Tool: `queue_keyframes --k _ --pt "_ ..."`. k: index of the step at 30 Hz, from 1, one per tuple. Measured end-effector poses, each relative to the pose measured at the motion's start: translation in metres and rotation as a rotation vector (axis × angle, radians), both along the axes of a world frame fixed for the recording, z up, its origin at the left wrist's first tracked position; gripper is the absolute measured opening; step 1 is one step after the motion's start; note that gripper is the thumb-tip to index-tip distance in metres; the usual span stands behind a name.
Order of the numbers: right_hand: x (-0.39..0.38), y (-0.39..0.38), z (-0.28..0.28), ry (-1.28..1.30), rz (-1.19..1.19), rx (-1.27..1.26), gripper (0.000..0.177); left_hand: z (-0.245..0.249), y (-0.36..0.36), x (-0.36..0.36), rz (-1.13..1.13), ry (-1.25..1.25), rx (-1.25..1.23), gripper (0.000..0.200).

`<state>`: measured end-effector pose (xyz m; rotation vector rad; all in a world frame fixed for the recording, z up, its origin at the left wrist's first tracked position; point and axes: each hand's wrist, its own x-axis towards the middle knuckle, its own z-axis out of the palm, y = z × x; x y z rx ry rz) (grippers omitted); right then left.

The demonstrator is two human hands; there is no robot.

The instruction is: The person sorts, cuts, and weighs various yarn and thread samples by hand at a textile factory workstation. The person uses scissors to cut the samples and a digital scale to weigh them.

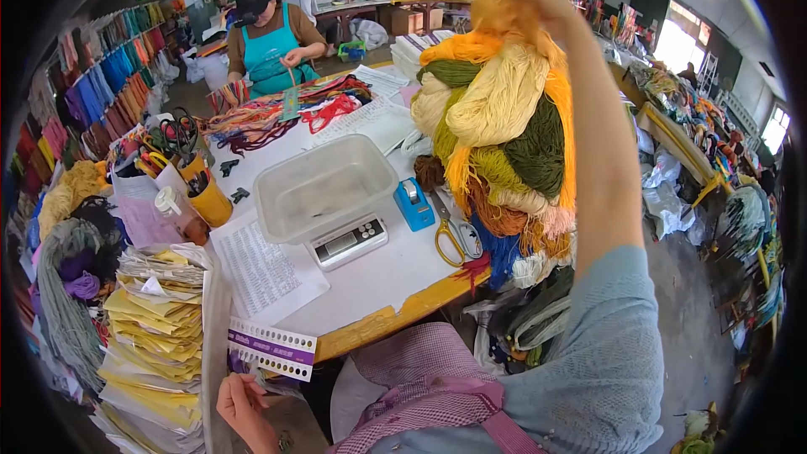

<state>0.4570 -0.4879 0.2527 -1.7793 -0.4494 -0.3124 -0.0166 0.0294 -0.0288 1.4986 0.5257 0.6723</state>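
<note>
My right hand [525,0] is raised high and grips the top of a big bundle of yarn skeins [504,126] in yellow, cream, orange, green and blue; the bundle hangs above the right end of the white table [378,273]. My left hand [244,408] is low at the front and holds a purple and white sample card [273,349] by its lower edge. A clear plastic tub [324,185] sits on a digital scale [349,241] in the middle of the table.
Yellow-handled scissors [454,235] and a blue tape dispenser [414,202] lie beside the scale. A printed sheet [261,269], a stack of yellow papers [155,328] and pen cups [206,193] are at left. A person in a teal apron [273,42] works across the table.
</note>
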Motion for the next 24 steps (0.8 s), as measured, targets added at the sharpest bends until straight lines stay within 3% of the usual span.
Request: queue_keyframes --k 1,3,4,6,7,9,15,16,19,24 --pt "-0.025 -0.010 0.016 -0.026 0.138 0.195 0.043 0.000 0.000 0.000 -0.001 0.004 -0.021 0.028" --pt "-0.072 -0.027 0.045 -0.221 -0.004 0.307 0.036 0.006 -0.001 0.002 -0.030 0.003 -0.028 0.027" --pt "-0.079 -0.024 0.056 -0.130 0.774 0.452 0.042 0.008 -0.003 0.003 -0.059 0.001 -0.032 0.026" --pt "-0.143 -0.009 0.077 -0.141 0.964 0.555 0.044 0.008 0.001 0.009 -0.094 -0.020 0.011 0.026" --pt "-0.200 -0.001 0.085 -0.254 0.371 0.515 0.040 0.014 0.000 0.014 -0.124 -0.030 0.024 0.026" --pt "-0.225 -0.025 0.102 -0.225 0.473 0.581 0.040 0.031 -0.003 0.023 -0.221 -0.049 0.063 0.026" --pt "-0.300 0.033 0.077 -0.195 0.744 0.562 0.040 0.090 -0.072 0.041 -0.586 -0.223 0.228 0.017" --pt "-0.305 0.046 0.068 -0.170 0.792 0.549 0.041 0.098 -0.086 0.041 -0.745 -0.300 0.253 0.017" --pt "-0.317 0.083 0.037 -0.075 0.952 0.518 0.041 0.106 -0.126 0.037 -1.131 -0.443 0.106 0.021" --pt "-0.324 0.136 -0.030 0.097 1.193 0.504 0.041 0.089 -0.158 0.031 -1.443 -0.533 0.199 0.023"
